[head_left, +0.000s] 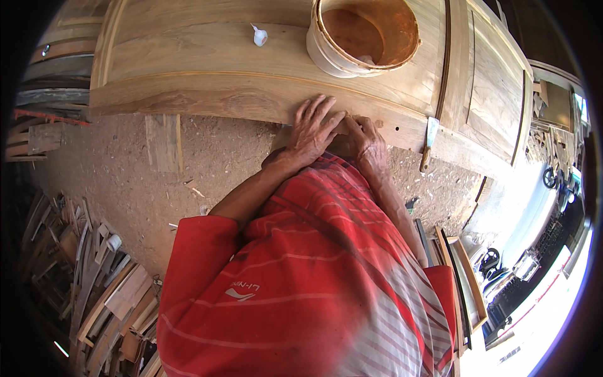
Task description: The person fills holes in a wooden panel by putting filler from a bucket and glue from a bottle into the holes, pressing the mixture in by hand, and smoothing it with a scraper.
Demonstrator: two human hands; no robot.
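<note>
A wooden panelled door [207, 94] lies flat in front of me. My left hand [314, 125] rests on its near edge with fingers stretched out. Just to its right, my right hand [367, 144] bends over the same edge, fingers curled and pressed together. The two hands meet at the fingertips; whatever the right fingers may pinch is too small or hidden to name. Beyond them on the door stands a white bucket [323, 56], stained brown inside. A putty knife [429, 141] with a wooden handle lies to the right, its handle sticking out past the edge.
A small white tube [259, 35] lies on the door, left of the bucket. Stacked wood offcuts [119, 301] fill the lower left, and boards [56, 81] are piled at far left. A wooden support [164, 143] stands under the door. Wooden frames [468, 283] lean at my right.
</note>
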